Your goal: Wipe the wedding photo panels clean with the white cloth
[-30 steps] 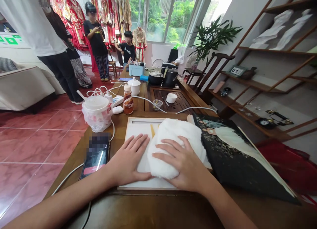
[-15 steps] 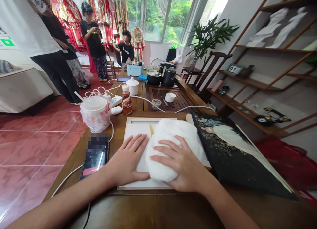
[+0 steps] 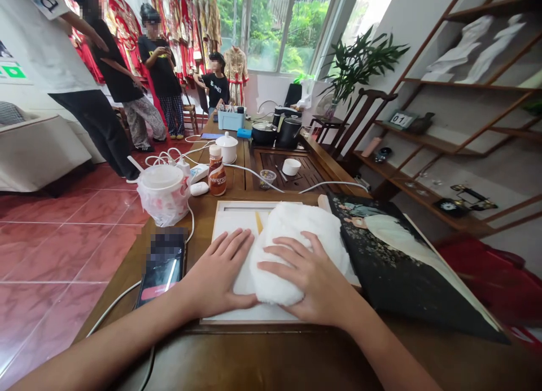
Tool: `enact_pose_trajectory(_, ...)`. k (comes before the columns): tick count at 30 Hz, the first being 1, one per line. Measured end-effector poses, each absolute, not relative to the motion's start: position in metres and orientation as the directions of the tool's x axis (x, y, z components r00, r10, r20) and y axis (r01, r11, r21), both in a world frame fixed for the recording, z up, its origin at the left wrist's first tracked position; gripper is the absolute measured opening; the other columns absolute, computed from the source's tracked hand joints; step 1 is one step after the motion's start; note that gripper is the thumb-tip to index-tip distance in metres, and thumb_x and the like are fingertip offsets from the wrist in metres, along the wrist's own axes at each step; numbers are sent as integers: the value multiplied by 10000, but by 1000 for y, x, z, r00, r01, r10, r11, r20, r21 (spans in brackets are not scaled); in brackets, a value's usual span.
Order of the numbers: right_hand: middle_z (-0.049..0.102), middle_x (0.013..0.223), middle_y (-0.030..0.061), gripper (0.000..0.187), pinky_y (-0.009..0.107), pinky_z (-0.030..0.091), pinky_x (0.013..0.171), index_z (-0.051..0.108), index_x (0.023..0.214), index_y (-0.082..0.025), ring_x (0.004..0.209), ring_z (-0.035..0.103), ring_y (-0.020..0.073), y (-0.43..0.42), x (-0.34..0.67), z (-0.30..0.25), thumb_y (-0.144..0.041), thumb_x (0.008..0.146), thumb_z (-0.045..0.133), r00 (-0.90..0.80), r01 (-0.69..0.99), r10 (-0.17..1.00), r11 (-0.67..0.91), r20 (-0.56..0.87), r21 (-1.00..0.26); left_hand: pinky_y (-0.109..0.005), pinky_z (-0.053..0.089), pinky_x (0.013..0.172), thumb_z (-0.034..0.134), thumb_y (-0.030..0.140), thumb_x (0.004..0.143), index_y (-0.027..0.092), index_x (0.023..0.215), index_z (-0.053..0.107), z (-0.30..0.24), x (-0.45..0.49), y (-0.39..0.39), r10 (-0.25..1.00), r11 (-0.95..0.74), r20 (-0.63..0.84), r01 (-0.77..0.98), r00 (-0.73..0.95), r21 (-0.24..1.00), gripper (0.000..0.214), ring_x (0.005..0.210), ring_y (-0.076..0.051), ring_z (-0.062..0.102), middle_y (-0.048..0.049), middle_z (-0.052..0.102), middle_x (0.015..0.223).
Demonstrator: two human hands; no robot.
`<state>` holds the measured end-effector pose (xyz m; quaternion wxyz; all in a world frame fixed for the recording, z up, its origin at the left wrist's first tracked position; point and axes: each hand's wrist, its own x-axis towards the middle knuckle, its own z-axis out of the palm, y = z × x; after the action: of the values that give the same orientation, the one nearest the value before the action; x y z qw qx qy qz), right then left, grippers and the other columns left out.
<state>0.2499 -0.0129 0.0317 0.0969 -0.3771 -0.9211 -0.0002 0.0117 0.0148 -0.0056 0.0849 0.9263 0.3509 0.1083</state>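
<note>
A soft white cotton wad [image 3: 305, 227] lies over the right part of a white board in a pale wooden frame [image 3: 254, 317]. My right hand [image 3: 311, 275] grips the wad's near side, fingers curved across its top and thumb low at the near edge. My left hand [image 3: 222, 278] rests flat on the left of the board, fingers stretched out, its thumb tip beside the wad. A thin yellowish strip [image 3: 258, 223] shows at the wad's far left; its rest is hidden.
Left of the board are a phone [image 3: 163, 267], a plastic-wrapped tub [image 3: 164, 190] and a brown bottle [image 3: 217, 174]. On the right leans a dark painting [image 3: 393, 250]. Farther back sit a lidded white cup [image 3: 226, 148] and a tea tray [image 3: 271, 159]. Several people stand or sit beyond.
My right hand and the cotton wad have shifted slightly to the right, and the wad's shape has changed a little. My left hand stays put. People at the back left have moved.
</note>
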Motion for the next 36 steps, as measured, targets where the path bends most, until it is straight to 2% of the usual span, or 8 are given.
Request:
enact_pose_trajectory(7, 578, 1282, 62, 400, 496, 196, 975, 562, 1209, -298, 1200, 466, 277, -2, 267, 32, -361, 814, 580, -559, 809, 792, 586, 245, -51, -478, 154, 1170, 386, 793, 797, 136, 1511, 158, -3, 12, 14, 674, -733, 145, 633, 724, 249, 997, 1435, -314, 148, -130, 207, 1553)
enact_pose_trajectory(14, 564, 1310, 35, 427, 520, 127, 1004, 532, 1235, -327, 1242, 427, 273, -12, 251, 30, -359, 811, 569, -689, 705, 702, 707, 181, -57, -481, 161, 1168, 405, 780, 799, 149, 1506, 182, -5, 13, 15, 670, -739, 168, 626, 724, 248, 973, 1432, -313, 161, -125, 236, 1545)
enact_pose_trajectory(21, 591, 1264, 49, 394, 497, 197, 962, 568, 1195, -309, 1192, 469, 275, -2, 266, 33, -342, 803, 588, -570, 801, 790, 595, 226, -58, -475, 159, 1171, 393, 795, 791, 137, 1506, 177, -4, 11, 14, 676, -732, 157, 632, 720, 256, 995, 1435, -309, 148, -128, 217, 1551)
enact_pose_trajectory(29, 573, 1297, 44, 414, 519, 136, 1009, 559, 1209, -318, 1234, 429, 280, -13, 250, 29, -376, 799, 576, -705, 688, 683, 724, 193, -48, -480, 169, 1167, 443, 761, 796, 156, 1509, 170, -5, 11, 15, 670, -739, 157, 630, 726, 241, 974, 1432, -313, 163, -123, 237, 1545)
enact_pose_trajectory(36, 600, 1243, 57, 371, 494, 213, 948, 578, 1177, -294, 1169, 481, 279, -1, 267, 33, -313, 806, 566, -576, 801, 783, 598, 238, -28, -469, 161, 1168, 390, 791, 796, 146, 1516, 135, -3, 9, 14, 677, -731, 155, 634, 719, 254, 1000, 1433, -311, 162, -125, 215, 1552)
